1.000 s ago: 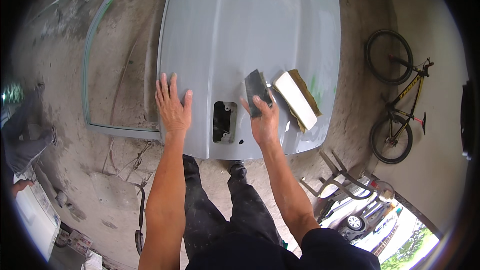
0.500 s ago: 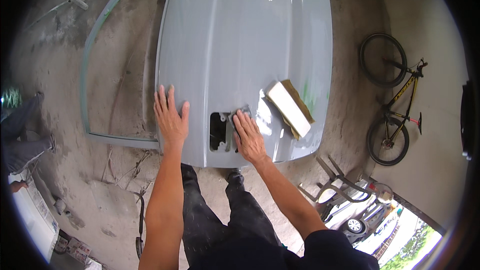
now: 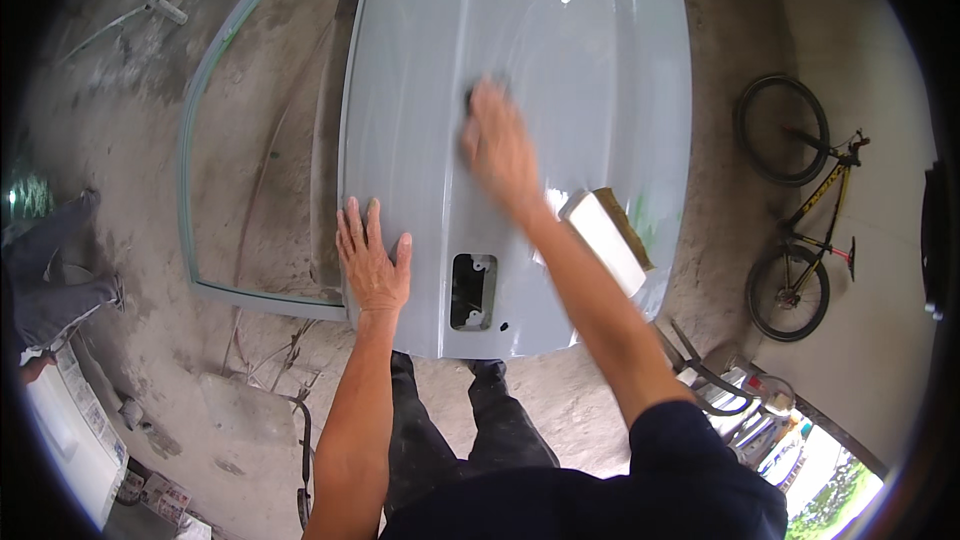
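Observation:
A grey-primed car door panel (image 3: 560, 70) lies in front of me, with its empty window frame (image 3: 190, 190) on the left. My left hand (image 3: 375, 265) rests flat near the panel's left edge, fingers spread, holding nothing. Farther out, toward the panel's middle, my right hand (image 3: 500, 150) is blurred by motion. Its fingers press a dark grey piece of sandpaper (image 3: 470, 98) on the surface; most of that piece is hidden under them. The handle opening (image 3: 473, 292) and a small dark hole lie near the close edge. A white block (image 3: 607, 243) sits on a brown sheet (image 3: 628, 230) at the right.
A bicycle (image 3: 800, 210) leans along the wall on the right. Another person's legs (image 3: 60, 270) show at the far left, beside a white panel (image 3: 75, 440). Metal stand legs (image 3: 705, 380) stick out at the lower right, near an open doorway with vehicles.
My right hand has slid forward with the sandpaper, from beside the handle opening to the middle of the panel. My left hand keeps its place on the door. The whole view has shifted slightly.

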Tool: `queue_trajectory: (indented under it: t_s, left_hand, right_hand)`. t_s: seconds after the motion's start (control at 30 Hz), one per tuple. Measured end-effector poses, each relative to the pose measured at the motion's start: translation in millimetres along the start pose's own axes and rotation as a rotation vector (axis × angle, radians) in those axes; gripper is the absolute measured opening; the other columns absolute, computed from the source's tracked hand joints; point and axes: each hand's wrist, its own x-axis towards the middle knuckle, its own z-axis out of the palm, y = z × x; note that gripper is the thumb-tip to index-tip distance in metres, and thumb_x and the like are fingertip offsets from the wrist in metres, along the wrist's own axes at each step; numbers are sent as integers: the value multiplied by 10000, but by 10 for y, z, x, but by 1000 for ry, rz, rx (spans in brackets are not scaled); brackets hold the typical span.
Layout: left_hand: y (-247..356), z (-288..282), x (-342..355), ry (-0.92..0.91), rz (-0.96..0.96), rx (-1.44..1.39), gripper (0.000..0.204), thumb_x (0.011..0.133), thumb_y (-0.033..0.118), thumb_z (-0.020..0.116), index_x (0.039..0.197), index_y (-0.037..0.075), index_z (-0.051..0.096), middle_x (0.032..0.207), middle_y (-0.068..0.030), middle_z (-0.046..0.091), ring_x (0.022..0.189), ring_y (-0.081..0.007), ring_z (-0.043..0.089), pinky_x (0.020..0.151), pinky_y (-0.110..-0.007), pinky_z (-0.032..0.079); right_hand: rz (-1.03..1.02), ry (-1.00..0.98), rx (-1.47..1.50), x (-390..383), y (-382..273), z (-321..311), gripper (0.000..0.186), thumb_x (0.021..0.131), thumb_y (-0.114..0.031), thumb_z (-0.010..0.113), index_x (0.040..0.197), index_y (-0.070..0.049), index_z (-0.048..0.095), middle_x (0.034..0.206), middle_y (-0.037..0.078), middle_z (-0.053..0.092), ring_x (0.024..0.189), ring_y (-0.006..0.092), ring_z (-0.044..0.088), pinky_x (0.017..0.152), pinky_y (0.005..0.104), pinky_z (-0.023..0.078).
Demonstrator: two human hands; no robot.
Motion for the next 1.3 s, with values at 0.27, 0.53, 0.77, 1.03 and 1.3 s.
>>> queue_trajectory:
  t_s: [0.27,0.53,0.77,1.03,1.3]
  left_hand:
    - [24,-54,39,-55,-38,-11,739,1102,571,514,1705,173,359,1804,-168,232,1659,-441,196,1340,-613,214]
    - [-16,6,-7,4,7,-9,740,1112,534,516,1719,152,330,1806,-176,228,1656,-445,204,1345,-601,204]
    - [66,-128,51,-42,-37,-31,734,1096,526,555,1701,158,361,1797,-185,242,1647,-458,219,1332,-634,222]
    - [-24,36,-18,16,1,-9,739,1092,520,560,1703,156,360,1796,-180,250,1648,-451,225,1341,-609,220]
    - [60,-90,40,20,-1,-33,745,1079,501,589,1705,168,359,1800,-174,244,1659,-443,202,1340,-613,217]
  right_hand:
    - [-151,-381,142,-596,-4,-320,538,1035,-135,645,1562,-51,579,1665,150,532,1578,343,456,1293,477,375]
    - [-94,106,-157,804,98,437,405,1071,-85,571,1441,71,619,1580,226,587,1487,395,537,1242,490,442]
    - [168,-412,143,-1318,-1065,-471,516,1080,-113,569,1554,88,529,1666,226,496,1564,387,457,1295,512,371]
    - [-59,55,-5,1251,516,763,314,1063,-101,566,1285,77,701,1418,210,698,1293,378,659,1130,478,513]
    - [273,-459,182,-1324,-1129,-458,522,1074,-137,591,1562,41,548,1674,192,503,1570,339,461,1310,509,349]
